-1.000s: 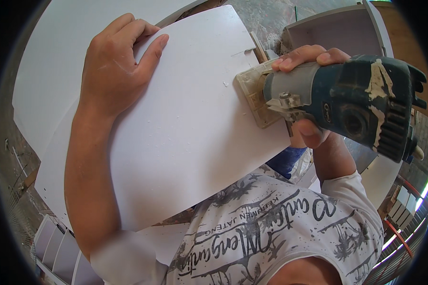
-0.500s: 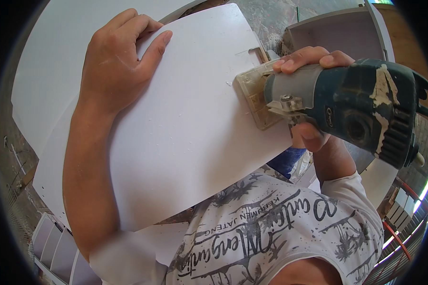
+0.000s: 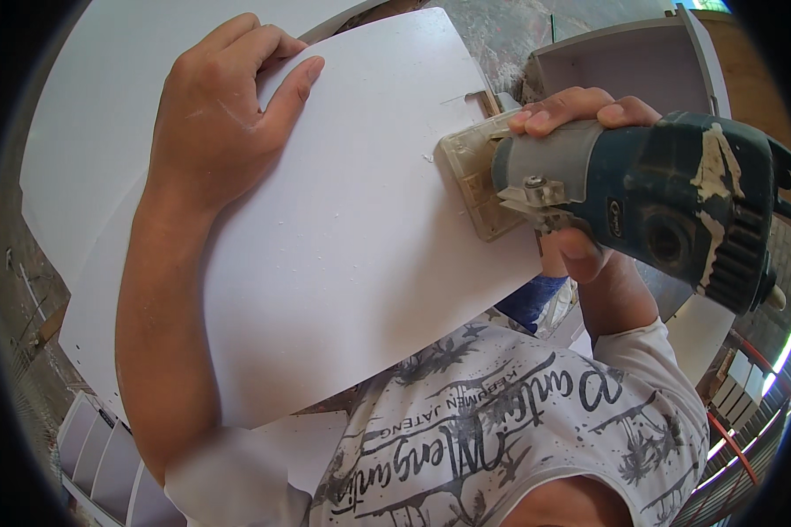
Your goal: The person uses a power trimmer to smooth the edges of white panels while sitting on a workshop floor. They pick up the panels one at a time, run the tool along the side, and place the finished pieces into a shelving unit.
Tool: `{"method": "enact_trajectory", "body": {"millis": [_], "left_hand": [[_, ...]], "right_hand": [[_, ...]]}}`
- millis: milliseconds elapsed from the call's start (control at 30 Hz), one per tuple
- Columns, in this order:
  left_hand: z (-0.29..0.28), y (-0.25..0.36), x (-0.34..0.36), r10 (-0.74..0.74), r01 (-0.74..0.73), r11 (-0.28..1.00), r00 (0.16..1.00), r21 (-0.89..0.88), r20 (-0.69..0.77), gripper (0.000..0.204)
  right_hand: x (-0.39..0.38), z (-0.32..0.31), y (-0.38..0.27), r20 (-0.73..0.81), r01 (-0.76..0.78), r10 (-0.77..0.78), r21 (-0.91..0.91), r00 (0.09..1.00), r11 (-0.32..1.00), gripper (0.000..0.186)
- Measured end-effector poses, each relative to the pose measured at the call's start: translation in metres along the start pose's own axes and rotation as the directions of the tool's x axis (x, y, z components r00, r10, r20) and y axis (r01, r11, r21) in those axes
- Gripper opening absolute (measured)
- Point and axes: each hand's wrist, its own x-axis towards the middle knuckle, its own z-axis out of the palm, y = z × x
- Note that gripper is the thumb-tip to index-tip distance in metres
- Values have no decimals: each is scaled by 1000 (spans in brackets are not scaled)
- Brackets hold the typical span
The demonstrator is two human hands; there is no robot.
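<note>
A smooth white panel (image 3: 325, 255) lies across the middle, with small white crumbs on its face. My left hand (image 3: 215, 127) grips its far left edge, thumb on top and fingers curled over the side, the tips hidden. In my right hand (image 3: 571, 110) is a dark teal trim router (image 3: 628, 180), fingers and thumb wrapped round its grey collar. The router is tilted on its side, its clear, dusty base plate (image 3: 466, 176) against the panel's right edge. A small notch (image 3: 479, 104) shows in that edge just beyond the base. The bit is hidden.
Another large white panel (image 3: 75, 167) lies underneath at the left. A box-like white cabinet (image 3: 628, 66) stands at the far right. White shelving with compartments (image 3: 105, 452) is at the lower left. Slatted pieces (image 3: 740, 386) and a red bar (image 3: 734, 448) are at the lower right.
</note>
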Motion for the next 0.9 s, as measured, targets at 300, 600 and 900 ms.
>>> {"method": "enact_trajectory", "body": {"millis": [300,600,900], "left_hand": [[7,4,-1,29,-30,1000,999,-6,-16,19],[23,25,-1,-30,31,999,998,-13,48,17],[41,44,-10,-11,11,1000,999,-2,33,17]], "right_hand": [[-3,-1,7,-34,10,-8,55,999,998,86],[-17,-7,24,-49,19,-15,92,999,996,87],[-32,-19,27,-13,34,-34,-6,999,999,89]]}}
